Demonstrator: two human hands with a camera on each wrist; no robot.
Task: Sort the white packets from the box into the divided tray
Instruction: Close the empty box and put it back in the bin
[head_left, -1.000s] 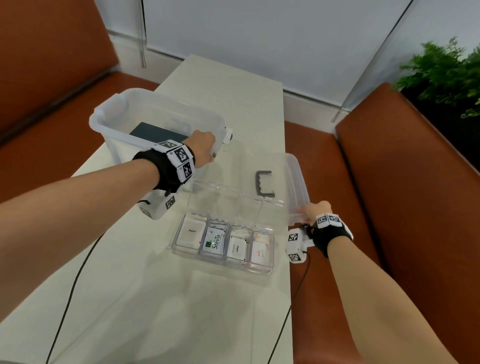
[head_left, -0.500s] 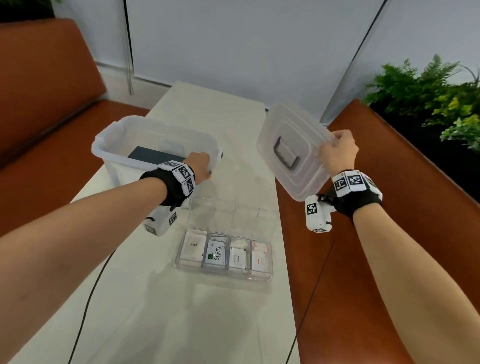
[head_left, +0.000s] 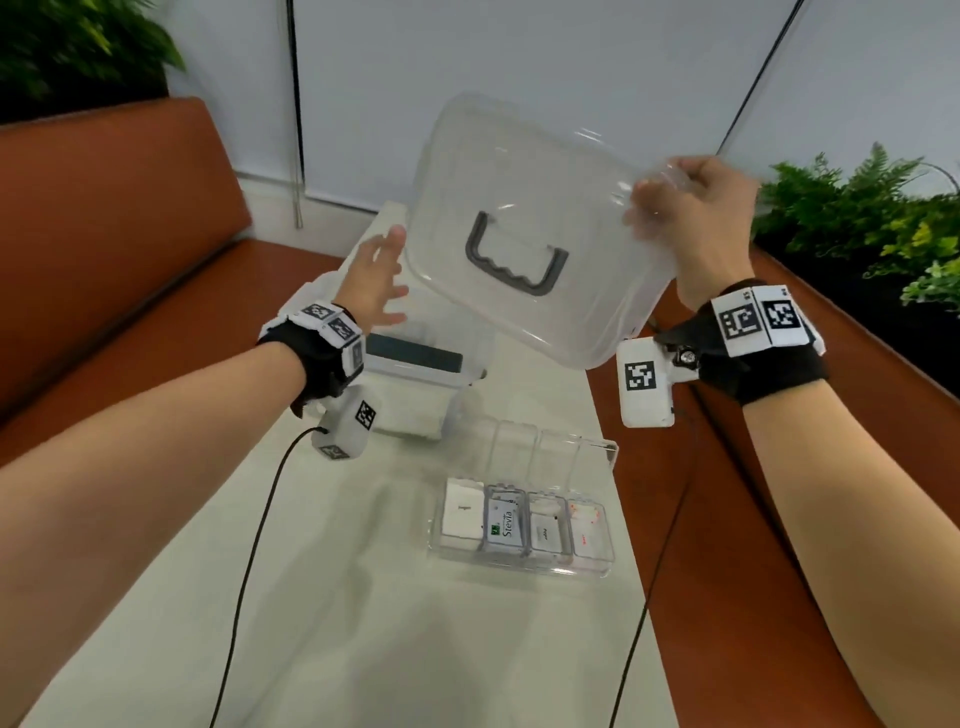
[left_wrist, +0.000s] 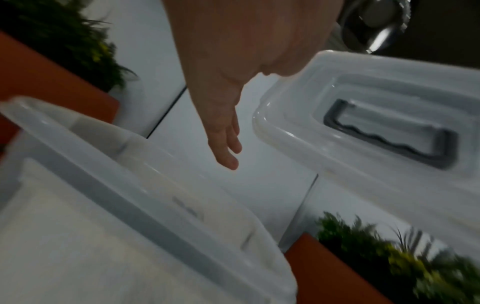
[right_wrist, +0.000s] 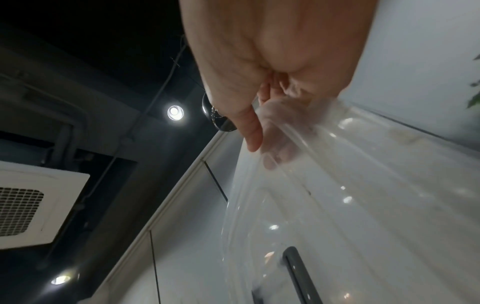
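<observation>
Four white packets (head_left: 522, 521) sit side by side in the near row of our clear divided tray (head_left: 597, 451) on the table (head_left: 332, 623). Our right hand (head_left: 698, 218) grips one edge of the clear lid (head_left: 524, 223) with the grey handle (head_left: 515, 260), holding it tilted in the air above the open box (head_left: 415, 384). Our left hand (head_left: 375, 283), fingers spread and relaxed, hovers over the box just beside the lid's edge, holding nothing. Something dark and flat (head_left: 415, 358) lies inside the box.
</observation>
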